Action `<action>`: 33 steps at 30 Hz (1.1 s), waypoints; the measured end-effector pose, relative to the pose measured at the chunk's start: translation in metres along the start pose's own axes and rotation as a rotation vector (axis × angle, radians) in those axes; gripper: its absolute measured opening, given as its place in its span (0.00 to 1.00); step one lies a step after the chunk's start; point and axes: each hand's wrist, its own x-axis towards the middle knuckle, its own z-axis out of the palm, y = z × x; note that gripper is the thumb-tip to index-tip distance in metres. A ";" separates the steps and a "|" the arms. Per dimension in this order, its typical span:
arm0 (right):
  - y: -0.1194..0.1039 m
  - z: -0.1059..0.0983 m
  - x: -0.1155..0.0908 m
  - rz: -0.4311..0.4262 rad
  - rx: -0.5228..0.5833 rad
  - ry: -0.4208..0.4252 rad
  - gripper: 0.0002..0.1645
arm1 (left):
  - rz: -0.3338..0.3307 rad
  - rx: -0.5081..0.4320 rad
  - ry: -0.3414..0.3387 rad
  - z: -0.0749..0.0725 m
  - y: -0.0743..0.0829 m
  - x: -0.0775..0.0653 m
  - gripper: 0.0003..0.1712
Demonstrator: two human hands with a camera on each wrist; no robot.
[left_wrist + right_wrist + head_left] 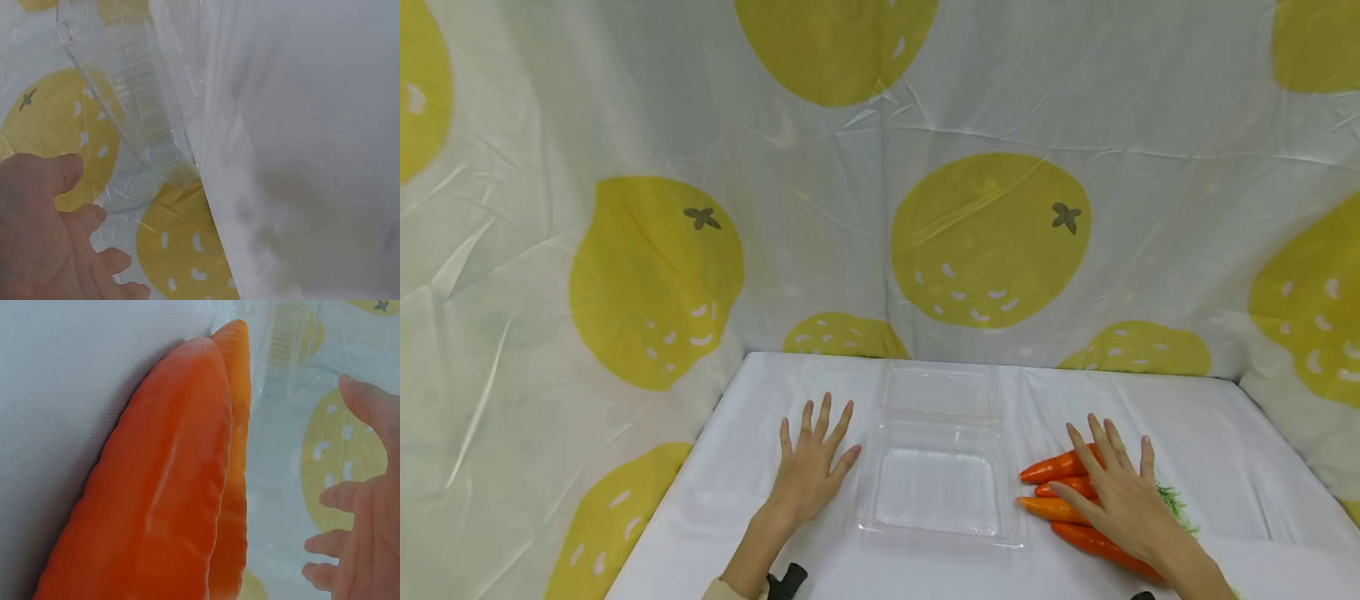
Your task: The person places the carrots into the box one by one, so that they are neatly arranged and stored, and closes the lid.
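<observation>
A clear plastic clamshell box (936, 492) lies with its lid (938, 392) folded back, in the middle of the white table. To its left, my left hand (808, 479) is spread with fingers straight, holding nothing. My right hand (1123, 504) is spread over several carrots at the box's right, its fingers extended and not curled round any of them. Among these are a red-orange carrot (1052, 468) at the back, an orange carrot (1048, 508) and a red carrot (1093, 542) in front. Up close in the right wrist view, a carrot (162, 469) lies beside the palm.
Green leafy tops (1178, 507) show beyond the right hand. A white cloth (1195, 417) covers the table. Behind and at the sides hangs a pale curtain (820, 200) printed with yellow lemons, meeting the table's back edge.
</observation>
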 end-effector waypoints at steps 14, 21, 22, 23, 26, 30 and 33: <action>0.003 -0.003 -0.013 0.022 0.025 -0.018 0.54 | -0.029 -0.291 -0.204 0.018 0.013 -0.011 0.38; 0.010 -0.010 -0.023 0.058 0.046 -0.044 0.54 | -0.030 -0.408 -0.253 0.021 0.016 -0.012 0.37; 0.011 -0.010 -0.024 0.069 0.052 -0.051 0.54 | -0.032 -0.423 -0.259 0.021 0.017 -0.012 0.37; 0.013 -0.011 -0.026 0.080 0.056 -0.057 0.54 | -0.035 -0.444 -0.265 0.021 0.017 -0.013 0.37; 0.018 -0.012 -0.030 0.113 0.077 -0.081 0.55 | -0.049 -0.488 -0.284 0.022 0.018 -0.014 0.37; 0.027 -0.012 -0.038 0.142 0.117 -0.109 0.54 | -0.064 -0.538 -0.302 0.023 0.019 -0.015 0.38; 0.034 -0.012 -0.043 0.152 0.163 -0.125 0.53 | -0.065 -0.570 -0.310 0.024 0.019 -0.014 0.38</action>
